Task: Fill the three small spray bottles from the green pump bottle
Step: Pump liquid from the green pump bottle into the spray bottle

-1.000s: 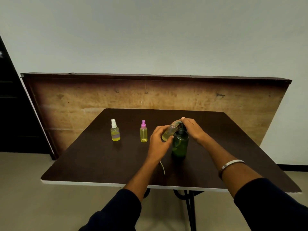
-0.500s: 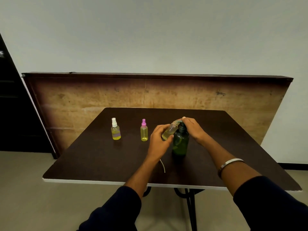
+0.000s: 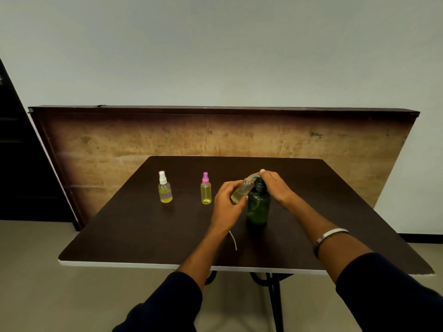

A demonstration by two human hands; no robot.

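Green pump bottle (image 3: 258, 207) translucent glossy plastic; table (image 3: 143, 226) dark matt top; bracelet (image 3: 332, 236) metal.

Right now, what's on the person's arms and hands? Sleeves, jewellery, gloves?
Both hands, left hand and right hand, are bare, no gloves. Dark navy long sleeves are pushed up, leaving the forearms uncovered. A plain silver metal bangle circles the right wrist. No rings or watch visible.

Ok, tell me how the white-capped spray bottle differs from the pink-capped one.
The white-capped bottle has a white sprayer and a purple band on its body; the pink-capped bottle has a pink sprayer and a plain body. The white-capped bottle looks rounder, the pink-capped bottle slimmer. Both stand upright on the table and hold yellow liquid.
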